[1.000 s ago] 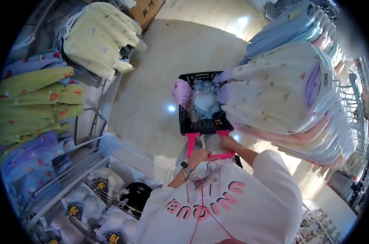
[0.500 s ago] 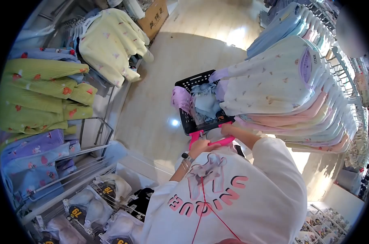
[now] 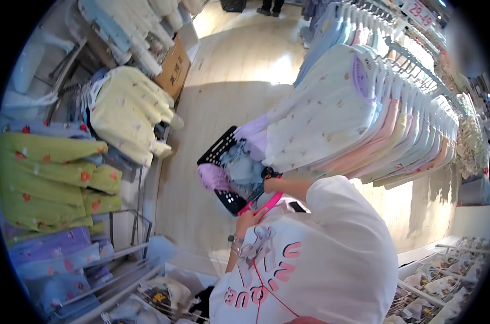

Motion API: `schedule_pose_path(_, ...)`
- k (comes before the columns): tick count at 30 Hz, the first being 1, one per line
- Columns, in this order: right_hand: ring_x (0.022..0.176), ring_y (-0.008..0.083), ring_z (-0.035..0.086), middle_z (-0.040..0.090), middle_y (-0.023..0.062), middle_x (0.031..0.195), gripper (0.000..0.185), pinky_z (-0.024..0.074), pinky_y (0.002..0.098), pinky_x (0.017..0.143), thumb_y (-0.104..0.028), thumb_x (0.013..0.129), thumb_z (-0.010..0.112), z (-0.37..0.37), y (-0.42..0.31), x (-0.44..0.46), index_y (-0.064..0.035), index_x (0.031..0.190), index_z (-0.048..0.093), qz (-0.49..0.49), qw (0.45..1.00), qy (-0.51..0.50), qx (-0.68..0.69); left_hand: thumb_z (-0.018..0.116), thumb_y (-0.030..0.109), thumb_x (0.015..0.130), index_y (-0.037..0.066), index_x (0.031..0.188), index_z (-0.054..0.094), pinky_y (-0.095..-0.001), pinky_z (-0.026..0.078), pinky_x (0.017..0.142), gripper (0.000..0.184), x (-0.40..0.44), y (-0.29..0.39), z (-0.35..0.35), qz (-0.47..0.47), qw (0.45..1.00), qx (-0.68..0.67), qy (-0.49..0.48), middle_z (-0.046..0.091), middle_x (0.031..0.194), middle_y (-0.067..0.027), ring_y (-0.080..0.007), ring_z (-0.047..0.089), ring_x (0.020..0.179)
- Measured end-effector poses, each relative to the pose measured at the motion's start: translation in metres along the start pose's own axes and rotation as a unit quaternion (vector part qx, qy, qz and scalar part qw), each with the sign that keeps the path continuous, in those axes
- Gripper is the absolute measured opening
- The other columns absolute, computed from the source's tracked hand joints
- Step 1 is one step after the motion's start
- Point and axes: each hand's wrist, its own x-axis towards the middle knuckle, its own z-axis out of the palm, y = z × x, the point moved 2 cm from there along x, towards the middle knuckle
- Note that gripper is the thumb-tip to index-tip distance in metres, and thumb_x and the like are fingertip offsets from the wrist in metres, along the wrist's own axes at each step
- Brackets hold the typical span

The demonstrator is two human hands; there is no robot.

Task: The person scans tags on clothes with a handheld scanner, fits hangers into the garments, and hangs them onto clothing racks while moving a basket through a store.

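Observation:
A black basket (image 3: 228, 202) with a pink handle (image 3: 272, 203) hangs in front of my body, tilted. Inside it lie grey-blue garments (image 3: 244, 167), and a lilac garment (image 3: 213, 176) sticks out over its left side. My left hand (image 3: 248, 219) is wrapped round the near part of the handle, below a watch and bracelets. My right hand (image 3: 271, 184) is closed at the handle's right end, next to a small dark item (image 3: 268, 173). The lilac cuffs of a white patterned top (image 3: 315, 113) on the rack touch the basket's far right edge.
Pastel tops (image 3: 401, 135) hang on a rack at the right. Yellow (image 3: 128, 110) and green garments (image 3: 45, 178) hang at the left, by a cardboard box (image 3: 174, 67). Packaged bras (image 3: 166, 294) fill a lower-left rack. A person's feet (image 3: 268, 11) show on the far floor (image 3: 228, 102).
The basket and both hands have shifted left and down in view, and the basket has turned. The camera view has lifted, bringing more of the far floor and the person's feet into sight.

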Motion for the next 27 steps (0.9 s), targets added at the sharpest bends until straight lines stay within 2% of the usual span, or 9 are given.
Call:
schedule_pose_path(4, 0.096, 0.0322, 0.065, 0.068, 0.0147, 0.106, 0.031, 0.0506, 0.0454, 0.082, -0.019, 0.078, 0.055, -0.022, -0.012, 0.016, -0.0057, 0.101, 0.071, -0.001, 1.000, -0.007, -0.013, 0.048, 0.066, 0.085, 0.008, 0.091, 0.073, -0.0411, 0.049, 0.068, 0.063, 0.002, -0.014, -0.002, -0.039, 0.998, -0.038, -0.009, 0.066, 0.076, -0.0215, -0.0357, 0.066, 0.077)
schedule_pose_path(7, 0.097, 0.0319, 0.064, 0.068, 0.0143, 0.107, 0.031, 0.0503, 0.0459, 0.083, -0.020, 0.079, 0.055, -0.026, -0.017, 0.024, -0.0056, 0.102, 0.071, -0.003, 1.000, -0.008, -0.019, 0.050, 0.064, 0.086, 0.006, 0.089, 0.072, -0.0395, 0.048, 0.067, 0.062, 0.005, -0.029, 0.007, -0.026, 0.991, -0.134, 0.015, 0.066, 0.073, -0.0198, -0.0345, 0.066, 0.074)
schedule_pose_path(11, 0.098, 0.0314, 0.064, 0.067, 0.0138, 0.108, 0.032, 0.0499, 0.0465, 0.083, -0.020, 0.080, 0.055, -0.028, -0.025, 0.037, -0.0055, 0.104, 0.070, -0.013, 1.000, -0.005, -0.024, 0.052, 0.060, 0.087, 0.004, 0.087, 0.071, -0.0380, 0.047, 0.064, 0.059, 0.012, -0.056, 0.016, -0.029, 0.985, -0.173, 0.002, 0.065, 0.071, -0.0173, -0.0311, 0.065, 0.069)
schedule_pose_path(14, 0.099, 0.0311, 0.064, 0.067, 0.0134, 0.108, 0.032, 0.0495, 0.0470, 0.084, -0.021, 0.080, 0.055, -0.029, -0.027, 0.042, -0.0055, 0.105, 0.070, -0.016, 0.999, -0.004, -0.028, 0.053, 0.059, 0.087, 0.004, 0.086, 0.071, -0.0373, 0.047, 0.064, 0.058, 0.008, -0.057, 0.013, -0.032, 0.982, -0.181, 0.038, 0.065, 0.070, -0.0163, -0.0292, 0.064, 0.067)
schedule_pose_path(20, 0.101, 0.0303, 0.063, 0.067, 0.0126, 0.110, 0.033, 0.0489, 0.0480, 0.085, -0.022, 0.082, 0.055, -0.032, -0.028, 0.047, -0.0053, 0.107, 0.069, -0.016, 0.999, -0.003, -0.036, 0.052, 0.060, 0.087, 0.003, 0.088, 0.071, -0.0367, 0.047, 0.065, 0.060, 0.018, -0.067, 0.020, -0.049, 0.981, -0.187, 0.022, 0.065, 0.070, -0.0163, -0.0276, 0.064, 0.067)
schedule_pose_path(23, 0.095, 0.0303, 0.064, 0.068, 0.0130, 0.106, 0.033, 0.0488, 0.0478, 0.084, -0.022, 0.083, 0.053, -0.042, -0.029, 0.035, -0.0069, 0.107, 0.069, -0.029, 0.999, 0.023, -0.001, 0.052, 0.062, 0.087, 0.004, 0.090, 0.071, -0.0365, 0.047, 0.066, 0.061, 0.021, -0.074, 0.019, -0.056, 0.978, -0.198, 0.021, 0.065, 0.071, -0.0163, -0.0271, 0.065, 0.068)
schedule_pose_path(27, 0.092, 0.0303, 0.064, 0.068, 0.0126, 0.103, 0.033, 0.0491, 0.0475, 0.083, -0.023, 0.083, 0.052, -0.036, -0.013, 0.053, -0.0063, 0.106, 0.069, 0.063, 0.981, 0.043, 0.178, 0.051, 0.063, 0.086, 0.005, 0.094, 0.071, -0.0361, 0.048, 0.066, 0.062, 0.023, -0.069, 0.015, -0.054, 0.979, -0.195, 0.027, 0.066, 0.072, -0.0158, -0.0262, 0.065, 0.069)
